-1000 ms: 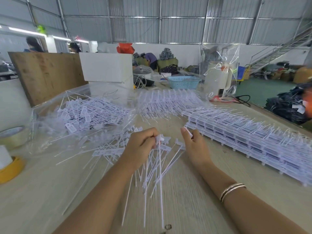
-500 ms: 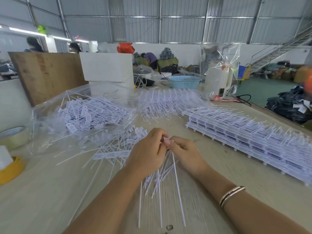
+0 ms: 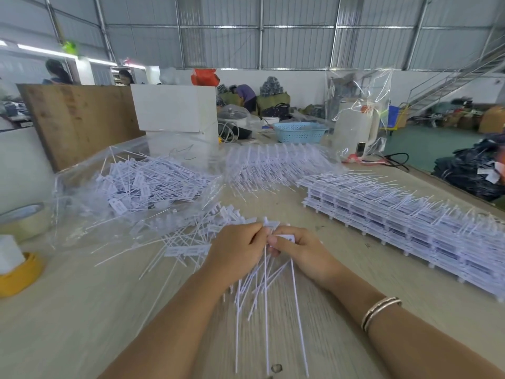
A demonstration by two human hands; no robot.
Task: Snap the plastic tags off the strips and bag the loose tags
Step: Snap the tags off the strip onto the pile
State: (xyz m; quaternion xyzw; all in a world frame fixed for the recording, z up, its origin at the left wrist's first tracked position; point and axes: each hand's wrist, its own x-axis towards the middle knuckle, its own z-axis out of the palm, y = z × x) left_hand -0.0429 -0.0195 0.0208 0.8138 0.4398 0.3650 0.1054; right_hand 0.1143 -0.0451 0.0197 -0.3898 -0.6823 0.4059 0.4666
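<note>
The left hand (image 3: 235, 246) is gripping a bundle of loose tags (image 3: 266, 283), tails trailing near, while the right hand (image 3: 296, 248) is pinching one tag head (image 3: 285, 237) just beside it.

This is a factory or warehouse floor used for hand packing. The walls and roof (image 3: 273, 31) are corrugated metal sheet on a steel frame, and a metal staircase (image 3: 459, 77) climbs the right side. A long wooden worktable (image 3: 82, 310) carries stacked strips of white plastic tags (image 3: 410, 220), a clear bag of loose tags (image 3: 142, 181) and rolls of tape (image 3: 24, 220). White boxes (image 3: 175, 108), a blue plastic basket (image 3: 299, 131) and piled bags and bundles (image 3: 273, 99) fill the back, where other workers (image 3: 246, 95) bend over goods on a green floor (image 3: 426, 143).
</note>
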